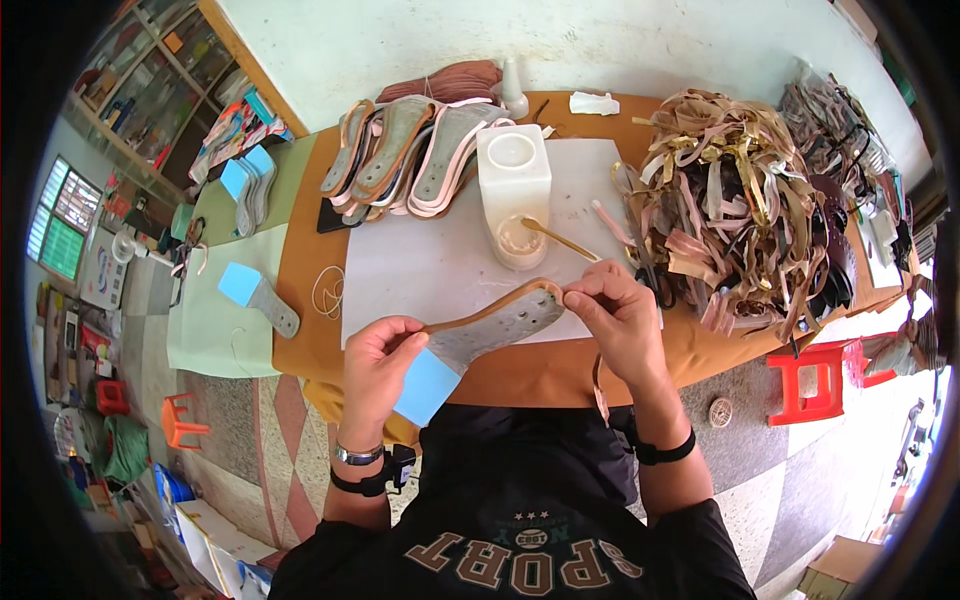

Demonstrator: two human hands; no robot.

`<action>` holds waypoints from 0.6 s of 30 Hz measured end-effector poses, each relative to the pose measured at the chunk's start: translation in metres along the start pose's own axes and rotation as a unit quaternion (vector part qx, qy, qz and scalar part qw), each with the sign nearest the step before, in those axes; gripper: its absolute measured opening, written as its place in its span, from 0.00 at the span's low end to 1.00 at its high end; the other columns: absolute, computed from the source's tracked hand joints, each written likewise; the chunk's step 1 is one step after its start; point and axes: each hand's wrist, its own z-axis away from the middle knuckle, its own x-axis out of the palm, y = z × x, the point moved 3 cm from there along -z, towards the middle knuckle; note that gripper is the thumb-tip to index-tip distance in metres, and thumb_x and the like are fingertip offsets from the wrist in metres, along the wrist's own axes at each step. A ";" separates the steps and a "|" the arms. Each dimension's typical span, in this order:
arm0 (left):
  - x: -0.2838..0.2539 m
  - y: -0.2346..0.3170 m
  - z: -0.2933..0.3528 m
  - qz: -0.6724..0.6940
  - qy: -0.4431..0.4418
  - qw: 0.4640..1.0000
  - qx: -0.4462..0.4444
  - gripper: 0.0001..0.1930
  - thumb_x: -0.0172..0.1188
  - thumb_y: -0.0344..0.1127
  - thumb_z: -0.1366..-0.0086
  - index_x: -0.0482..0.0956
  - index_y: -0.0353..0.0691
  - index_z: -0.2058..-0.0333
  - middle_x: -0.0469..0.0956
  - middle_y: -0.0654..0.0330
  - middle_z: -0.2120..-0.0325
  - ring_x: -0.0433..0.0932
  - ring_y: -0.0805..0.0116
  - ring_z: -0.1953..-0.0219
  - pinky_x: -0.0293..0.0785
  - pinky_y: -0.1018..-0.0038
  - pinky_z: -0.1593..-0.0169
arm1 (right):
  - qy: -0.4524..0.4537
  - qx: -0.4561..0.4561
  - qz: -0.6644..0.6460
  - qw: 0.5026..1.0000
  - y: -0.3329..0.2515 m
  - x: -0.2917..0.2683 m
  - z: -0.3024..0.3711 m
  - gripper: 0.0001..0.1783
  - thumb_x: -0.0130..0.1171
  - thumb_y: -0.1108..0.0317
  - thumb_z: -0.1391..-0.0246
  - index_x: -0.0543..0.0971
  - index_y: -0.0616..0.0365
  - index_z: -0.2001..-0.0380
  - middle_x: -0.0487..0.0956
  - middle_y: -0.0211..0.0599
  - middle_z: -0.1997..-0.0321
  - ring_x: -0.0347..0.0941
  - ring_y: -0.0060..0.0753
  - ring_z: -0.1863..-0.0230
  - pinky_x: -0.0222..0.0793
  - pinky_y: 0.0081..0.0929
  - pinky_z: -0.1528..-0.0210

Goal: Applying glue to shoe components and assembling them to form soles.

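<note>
- The left hand (378, 358) is closed in a pinch on the heel end of a grey shoe insole (492, 322), thumb and fingers pressed together on the tan strip (470, 312) that runs along the insole's upper edge.
- The left forearm comes up from the lower edge with the wrist bent inward; a metal bracelet and a black band sit on the wrist.
- A light blue patch (425, 386) covers the heel part of the insole, just below the left hand.
- The right hand (615, 315) pinches the toe end of the same insole, fingertips closed on the tan strip where it wraps round the tip.
- The right forearm rises from the lower edge, wrist cocked to the left, with a black band on the wrist.
- The insole is held in the air between both hands, tilted, toe higher than heel, above the near edge of the counter (300, 300).
- A white sheet (420, 270) lies on the orange-brown counter behind the hands.
- A white glue pot (514, 190) stands on the sheet, with a brush (560, 240) resting in its round front well.
- A fanned stack of insoles (410, 155) lies at the far left of the sheet.
- A large heap of tan, gold and brown straps (730, 210) fills the right side of the counter.
- A second insole with a blue heel patch (258, 295) lies on the pale green surface to the left.
- A red stool (815, 375) stands on the floor to the right.
</note>
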 end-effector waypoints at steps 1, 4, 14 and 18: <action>0.003 -0.001 0.000 0.006 -0.002 1.000 0.002 0.07 0.70 0.25 0.31 0.85 0.32 0.57 0.82 0.68 0.69 0.77 0.83 0.68 0.74 0.83 0.63 | -0.001 -0.001 0.001 1.000 -0.003 0.001 0.000 0.02 0.69 0.77 0.38 0.87 0.64 0.63 0.81 0.31 0.65 0.74 0.21 0.66 0.70 0.21 0.59; 0.011 -0.006 0.002 0.009 -0.009 1.000 0.001 0.06 0.70 0.26 0.31 0.86 0.31 0.58 0.82 0.69 0.70 0.76 0.83 0.69 0.74 0.83 0.64 | 0.028 -0.020 0.047 0.998 -0.013 0.002 -0.001 0.02 0.68 0.79 0.42 0.87 0.66 0.65 0.78 0.34 0.67 0.73 0.24 0.69 0.69 0.23 0.63; 0.054 -0.031 0.010 0.053 -0.161 0.982 -0.088 0.08 0.67 0.26 0.30 0.83 0.30 0.55 0.85 0.63 0.63 0.83 0.78 0.62 0.80 0.79 0.56 | 0.044 -0.081 0.115 0.989 -0.043 0.000 -0.008 0.03 0.64 0.82 0.45 0.84 0.67 0.67 0.77 0.37 0.65 0.77 0.23 0.69 0.75 0.22 0.67; 0.053 -0.021 -0.001 0.033 -0.213 0.975 -0.046 0.14 0.67 0.26 0.28 0.80 0.31 0.46 0.84 0.60 0.53 0.83 0.73 0.50 0.80 0.74 0.44 | 0.017 -0.080 0.117 0.990 -0.052 0.003 -0.004 0.05 0.65 0.83 0.46 0.85 0.68 0.66 0.77 0.38 0.61 0.80 0.24 0.67 0.79 0.22 0.66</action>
